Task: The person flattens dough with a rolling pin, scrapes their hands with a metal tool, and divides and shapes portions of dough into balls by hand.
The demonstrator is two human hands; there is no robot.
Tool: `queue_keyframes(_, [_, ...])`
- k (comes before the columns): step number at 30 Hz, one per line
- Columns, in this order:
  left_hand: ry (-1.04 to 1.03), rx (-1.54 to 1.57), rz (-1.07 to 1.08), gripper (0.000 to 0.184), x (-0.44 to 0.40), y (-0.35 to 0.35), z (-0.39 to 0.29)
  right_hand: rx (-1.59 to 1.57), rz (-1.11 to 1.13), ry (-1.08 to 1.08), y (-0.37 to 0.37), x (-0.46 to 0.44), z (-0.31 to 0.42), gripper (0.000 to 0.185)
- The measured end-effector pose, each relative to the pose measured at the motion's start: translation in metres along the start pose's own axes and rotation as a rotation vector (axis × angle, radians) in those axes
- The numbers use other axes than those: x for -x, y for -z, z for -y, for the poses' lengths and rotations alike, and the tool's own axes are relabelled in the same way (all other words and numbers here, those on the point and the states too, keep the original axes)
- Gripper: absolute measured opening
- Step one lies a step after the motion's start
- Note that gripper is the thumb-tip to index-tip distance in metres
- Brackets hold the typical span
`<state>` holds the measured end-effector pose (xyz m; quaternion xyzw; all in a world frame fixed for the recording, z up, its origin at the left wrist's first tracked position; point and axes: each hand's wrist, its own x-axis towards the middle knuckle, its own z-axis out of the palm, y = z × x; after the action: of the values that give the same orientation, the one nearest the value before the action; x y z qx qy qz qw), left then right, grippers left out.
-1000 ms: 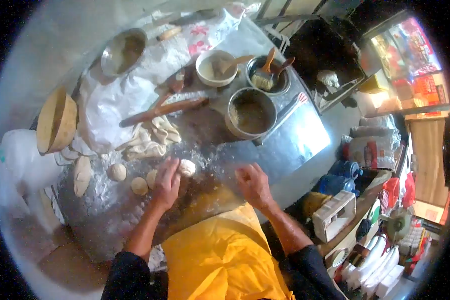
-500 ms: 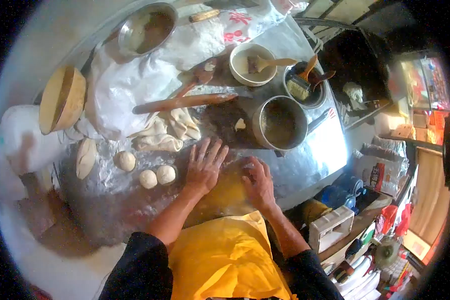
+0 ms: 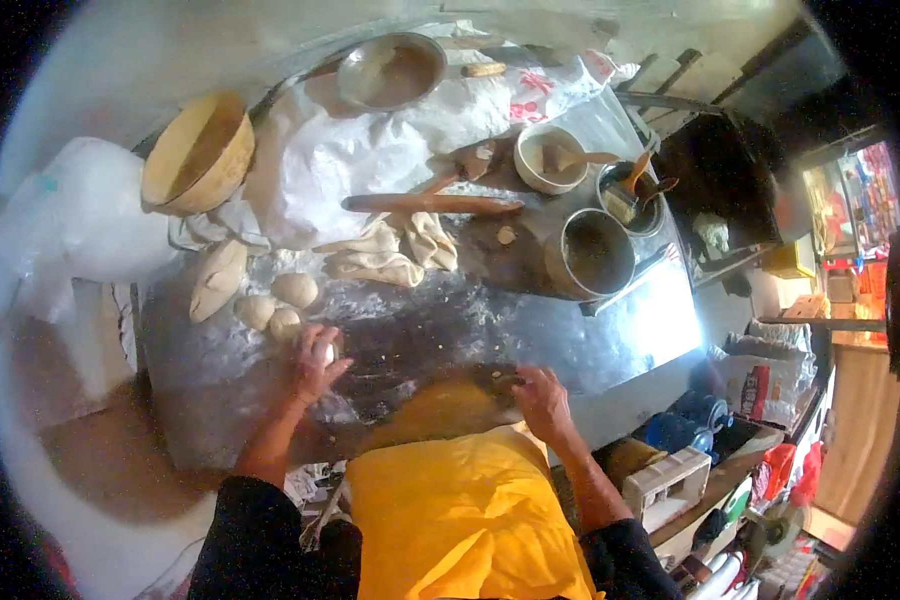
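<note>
On the left part of the floured metal table (image 3: 440, 335), my left hand (image 3: 316, 366) is curled round a pale dough ball (image 3: 332, 353), mostly hidden by the fingers. Touching or nearly touching it is another dough ball (image 3: 285, 323), with two more close by and a long dough piece (image 3: 218, 280) further left. My right hand (image 3: 543, 398) is near the table's front edge, fingers bent together; a small scrap or object lies at its fingertips, too small to make out. Folded dough strips (image 3: 378, 262) rest behind, below a wooden rolling pin (image 3: 433, 204).
Behind stand a metal bowl (image 3: 392, 72), a white bowl (image 3: 551, 160) with a brush, a pot of brushes (image 3: 630, 205) and a metal pot (image 3: 590, 255). A wooden bowl (image 3: 198, 153) sits at the left. Crates and blue bottles (image 3: 681, 424) are at the right.
My left hand has moved left, from lying spread on the table to closing round a dough ball beside the others. My right hand has shifted slightly right and down. The camera view has shifted.
</note>
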<state>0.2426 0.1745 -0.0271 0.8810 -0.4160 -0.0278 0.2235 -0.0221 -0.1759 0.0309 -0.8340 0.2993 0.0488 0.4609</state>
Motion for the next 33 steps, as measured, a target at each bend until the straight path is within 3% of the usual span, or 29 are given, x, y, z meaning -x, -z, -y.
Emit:
queue_keyframes(2, [0.086,0.181,-0.032,0.065,0.01,0.005,0.008,0.022,0.061,-0.013,-0.007,0.011,-0.007,0.034])
queue_keyframes(4, [0.107,-0.027,-0.025,0.079,0.024,0.018,-0.001,-0.083,0.061,-0.076,-0.01,0.02,-0.008,0.033])
queue_keyframes(7, [0.075,-0.083,0.042,0.072,0.024,0.019,-0.008,-0.047,0.059,0.004,-0.01,0.028,-0.005,0.034])
queue_keyframes(10, [0.114,-0.057,0.108,0.064,-0.001,0.018,-0.025,-0.057,0.084,-0.066,-0.011,0.033,-0.001,0.033])
queue_keyframes(13, [-0.034,0.103,-0.154,0.06,-0.028,0.027,-0.052,0.087,0.154,0.14,-0.011,0.034,0.004,0.033])
queue_keyframes(16, [0.006,0.095,-0.256,0.06,-0.011,0.009,-0.053,0.02,0.113,-0.033,-0.007,0.031,0.026,0.032])
queue_keyframes(17, [0.079,0.116,-0.151,0.061,0.012,-0.026,-0.031,0.031,0.131,-0.012,-0.005,0.032,0.032,0.031])
queue_keyframes(18, [-0.021,0.072,-0.207,0.059,0.013,-0.019,-0.032,0.042,0.147,0.016,-0.003,0.029,0.036,0.03])
queue_keyframes(21, [0.064,0.156,-0.115,0.051,0.013,0.001,-0.033,0.182,0.117,0.135,-0.005,0.028,0.022,0.029])
queue_keyframes(23, [-0.062,0.017,-0.208,0.04,-0.013,0.016,-0.013,0.165,0.122,0.108,-0.006,0.02,0.022,0.029])
queue_keyframes(24, [0.157,0.111,-0.194,0.035,-0.021,0.021,-0.005,0.146,0.123,0.057,-0.005,0.021,0.022,0.029])
queue_keyframes(25, [0.217,0.038,-0.277,0.035,-0.03,0.024,0.009,0.152,0.133,0.049,-0.003,0.022,0.023,0.029])
queue_keyframes(28, [0.325,-0.251,-0.042,0.072,-0.053,0.041,0.025,0.14,0.165,0.071,-0.005,0.013,0.03,0.029])
queue_keyframes(29, [0.331,-0.245,-0.039,0.072,-0.051,0.035,0.029,0.117,0.187,0.08,-0.006,0.009,0.03,0.03])
queue_keyframes(31, [0.326,-0.309,0.073,0.089,-0.047,0.017,0.036,0.099,0.203,0.086,-0.005,-0.001,0.028,0.03])
queue_keyframes(33, [0.338,-0.314,0.077,0.092,-0.045,0.011,0.037,0.096,0.211,0.156,-0.01,-0.016,0.029,0.031])
